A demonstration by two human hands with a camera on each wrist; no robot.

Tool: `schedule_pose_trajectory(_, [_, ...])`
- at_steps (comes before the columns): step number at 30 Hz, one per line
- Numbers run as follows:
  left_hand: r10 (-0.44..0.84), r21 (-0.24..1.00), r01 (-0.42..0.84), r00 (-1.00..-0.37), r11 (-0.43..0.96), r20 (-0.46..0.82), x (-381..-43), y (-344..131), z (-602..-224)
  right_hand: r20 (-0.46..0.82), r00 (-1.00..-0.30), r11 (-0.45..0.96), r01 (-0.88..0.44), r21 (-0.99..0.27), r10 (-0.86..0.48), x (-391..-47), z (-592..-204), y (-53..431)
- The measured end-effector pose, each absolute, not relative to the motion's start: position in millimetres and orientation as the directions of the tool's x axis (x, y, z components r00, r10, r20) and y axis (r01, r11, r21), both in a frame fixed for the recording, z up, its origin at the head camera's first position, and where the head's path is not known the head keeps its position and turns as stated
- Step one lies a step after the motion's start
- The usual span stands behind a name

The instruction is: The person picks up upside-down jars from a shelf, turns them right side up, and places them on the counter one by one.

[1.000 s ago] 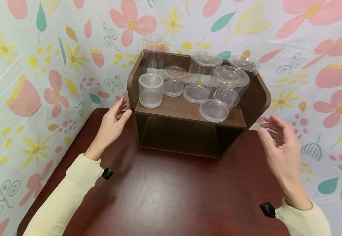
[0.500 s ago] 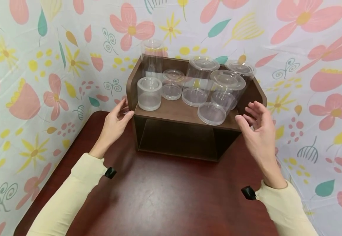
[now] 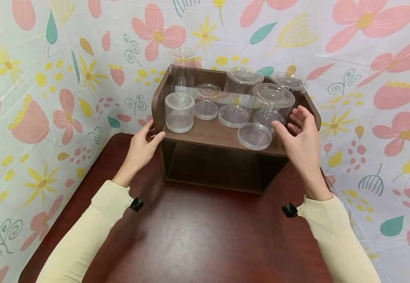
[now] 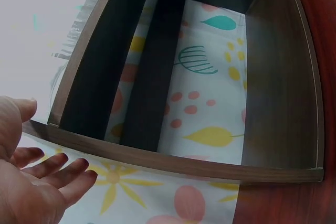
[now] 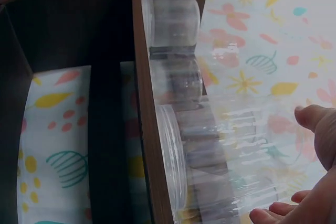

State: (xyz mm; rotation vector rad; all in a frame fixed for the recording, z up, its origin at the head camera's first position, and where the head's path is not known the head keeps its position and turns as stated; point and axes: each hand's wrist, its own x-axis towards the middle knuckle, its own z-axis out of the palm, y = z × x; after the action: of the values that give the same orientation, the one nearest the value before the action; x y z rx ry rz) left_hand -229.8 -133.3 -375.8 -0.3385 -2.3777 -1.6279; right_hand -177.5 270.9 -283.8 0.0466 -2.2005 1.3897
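A two-level brown wooden shelf (image 3: 205, 135) stands on the table, bearing several clear plastic jars on its upper board. My left hand (image 3: 139, 149) is at the shelf's left side panel, thumb by the front edge and fingers along the outside; its fingers are spread loosely in the left wrist view. Nearest it on the board is a short jar (image 3: 179, 114). On the other side, my right hand (image 3: 302, 143) reaches over the right end with fingers relaxed and parted, beside a tall clear jar (image 3: 273, 95) at the front right. Neither hand holds anything.
Behind the front jars stand a tall narrow jar (image 3: 183, 70), a low jar (image 3: 207, 104), a wide tall jar (image 3: 242, 88) and another jar (image 3: 291, 82). Flower-patterned cloth (image 3: 85, 98) hangs behind and at both sides. The dark red table (image 3: 191, 228) extends in front.
My right hand has swung left and inward from beyond the shelf to the front-right jar. My left hand has shifted slightly right, close against the side panel. The jars stay in place.
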Motion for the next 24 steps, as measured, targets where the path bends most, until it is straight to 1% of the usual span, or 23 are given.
schedule_pose_trajectory(5, [0.042, 0.862, 0.33, -0.939, 0.383, 0.341, -231, -131, -376, 0.435, -0.871, 0.494, -0.28, -0.823, 0.23, -187, -281, 269])
schedule_pose_trajectory(11, [0.043, 0.848, 0.345, -0.932, 0.402, 0.359, -233, -129, -378, 0.442, -0.863, 0.495, -0.281, -0.822, 0.243, -196, -280, 266])
schedule_pose_trajectory(24, [0.049, 0.848, 0.35, -0.931, 0.398, 0.361, -236, -129, -381, 0.46, -0.854, 0.469, -0.312, -0.826, 0.242, -208, -277, 258])
